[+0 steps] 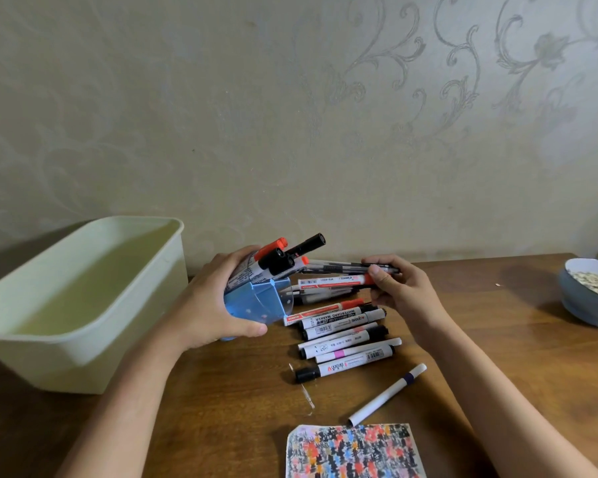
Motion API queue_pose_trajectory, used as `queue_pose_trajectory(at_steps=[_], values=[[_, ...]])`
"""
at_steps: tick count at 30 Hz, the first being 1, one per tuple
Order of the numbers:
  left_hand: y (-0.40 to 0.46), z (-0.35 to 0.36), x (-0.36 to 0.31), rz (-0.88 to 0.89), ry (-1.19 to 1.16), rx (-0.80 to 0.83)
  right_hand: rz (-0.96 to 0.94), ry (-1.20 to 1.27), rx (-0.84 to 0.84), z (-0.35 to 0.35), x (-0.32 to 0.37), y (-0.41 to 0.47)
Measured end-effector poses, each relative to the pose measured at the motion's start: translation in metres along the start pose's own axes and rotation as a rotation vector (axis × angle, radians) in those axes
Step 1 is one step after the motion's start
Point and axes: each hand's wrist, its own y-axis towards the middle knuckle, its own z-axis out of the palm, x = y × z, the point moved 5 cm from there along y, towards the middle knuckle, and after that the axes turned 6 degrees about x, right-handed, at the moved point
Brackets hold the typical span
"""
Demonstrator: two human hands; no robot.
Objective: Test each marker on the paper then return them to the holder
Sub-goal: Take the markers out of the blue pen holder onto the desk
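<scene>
I saw the pale bin (66,298) at the far left of the wooden table (221,408), and just right of it my left hand (208,301) wrapped round the tipped blue holder (256,301), its mouth facing right and up, several markers poking out. My right hand (397,288) pinched a small bunch of pens and a red marker (332,281) lying left-right at the holder's mouth. Loose markers (346,336) lay in a row nearby, long axes left-right, near the scribbled paper (353,450). I judged this the returning step; next, the bunch needed sliding leftward into the holder.
</scene>
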Motion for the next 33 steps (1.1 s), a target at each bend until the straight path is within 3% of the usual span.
queue_pose_trajectory(at_steps=[9,20,33], values=[[0.000,-0.002,0.002,0.017,-0.014,-0.025,0.115,-0.140,0.083,-0.009,-0.016,0.000],[0.002,0.001,0.001,0.021,0.026,-0.012,0.050,-0.465,0.127,0.002,-0.018,0.003],[0.002,0.001,0.001,0.011,0.053,-0.009,-0.121,-1.134,0.214,0.014,-0.003,-0.002]])
